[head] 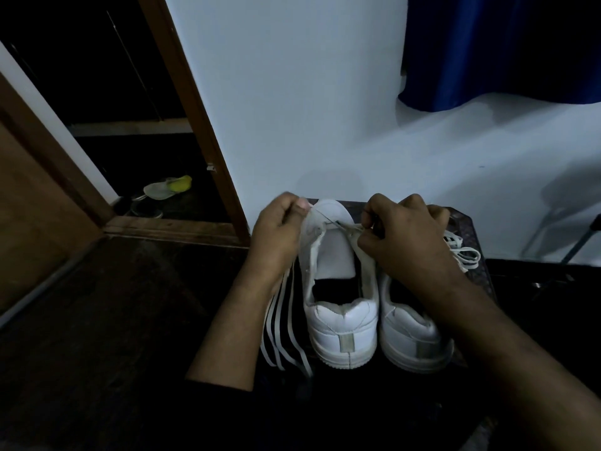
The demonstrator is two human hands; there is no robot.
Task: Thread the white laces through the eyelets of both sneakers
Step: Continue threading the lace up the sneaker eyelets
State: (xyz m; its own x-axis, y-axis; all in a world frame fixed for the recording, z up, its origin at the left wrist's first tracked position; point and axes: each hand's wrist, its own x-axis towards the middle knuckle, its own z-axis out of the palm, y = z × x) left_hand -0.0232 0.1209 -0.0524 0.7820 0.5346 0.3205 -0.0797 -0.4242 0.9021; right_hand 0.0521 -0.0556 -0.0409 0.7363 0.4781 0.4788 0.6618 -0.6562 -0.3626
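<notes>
Two white sneakers stand side by side on a dark stool, heels toward me. The left sneaker (341, 327) has its tongue up. My left hand (279, 229) pinches the left edge of its upper near the front eyelets. My right hand (400, 236) pinches a white lace (344, 226) stretched across the front of that shoe. Long strands of this white lace (279, 327) hang down left of the shoe. The right sneaker (413, 336) is partly hidden under my right forearm. A second white lace (465, 255) lies in loops behind it.
The dark stool (481, 281) stands against a pale wall (309, 109). A wooden door frame (195, 118) opens at left, with sandals (166, 190) on the dark floor beyond. A blue curtain (504, 50) hangs at upper right.
</notes>
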